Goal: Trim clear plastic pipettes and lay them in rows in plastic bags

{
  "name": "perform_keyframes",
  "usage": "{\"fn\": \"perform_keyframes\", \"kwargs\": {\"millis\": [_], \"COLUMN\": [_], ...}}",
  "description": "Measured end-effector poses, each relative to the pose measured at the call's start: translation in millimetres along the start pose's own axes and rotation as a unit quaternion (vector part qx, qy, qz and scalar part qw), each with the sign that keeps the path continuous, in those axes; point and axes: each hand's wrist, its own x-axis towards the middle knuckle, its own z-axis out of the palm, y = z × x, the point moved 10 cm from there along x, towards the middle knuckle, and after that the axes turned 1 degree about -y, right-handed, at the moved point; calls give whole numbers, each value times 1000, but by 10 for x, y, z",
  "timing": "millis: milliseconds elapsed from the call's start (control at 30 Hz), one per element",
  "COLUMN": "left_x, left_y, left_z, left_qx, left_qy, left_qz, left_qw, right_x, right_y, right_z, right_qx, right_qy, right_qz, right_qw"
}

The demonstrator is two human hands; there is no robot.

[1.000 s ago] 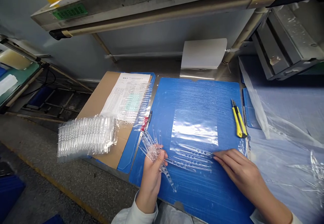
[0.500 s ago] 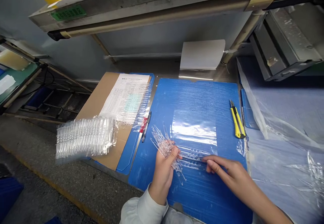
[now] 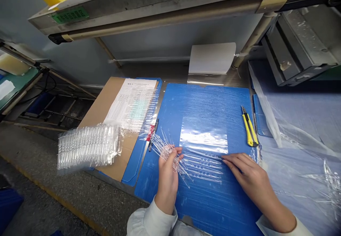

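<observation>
Two hands near the mat's [image 3: 213, 104] lower edge: left hand [image 3: 167, 181] grasps clear strips [image 3: 166, 150], right hand [image 3: 252, 175] open.

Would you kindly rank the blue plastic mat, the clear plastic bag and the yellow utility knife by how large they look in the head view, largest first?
1. Blue corrugated plastic mat
2. Clear flat plastic bag lying on it
3. Yellow-and-black utility knife

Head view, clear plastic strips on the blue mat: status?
Left hand grips a clear plastic strip bunch. Right hand fingertips at the row on the blue mat. Yellow utility knife off right.
</observation>
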Motion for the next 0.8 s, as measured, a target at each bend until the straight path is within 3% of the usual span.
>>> {"fn": "perform_keyframes", "kwargs": {"millis": [133,233,433,600,800], "left_x": [-32,-71,-163,-196,-80], "left_y": [-15,-52,-165,-205,-84], "left_z": [20,95,262,327,122], "left_qx": [9,2,-8,10,-20], "left_qy": [6,2,-27,-58,-5], "left_qz": [-18,-29,-35,-34,-25], "left_qw": [1000,1000,999,998,999], "right_x": [-3,-3,29,93,66], "right_y": [9,-48,-344,-451,-220], "right_z": [114,85,216,138,-106], "right_qx": [-9,-15,124,70,-22], "right_qy": [-24,-21,-90,-29,45], "right_qz": [-22,-10,33,-6,-21], "right_qw": [999,1000,988,997,999]}}
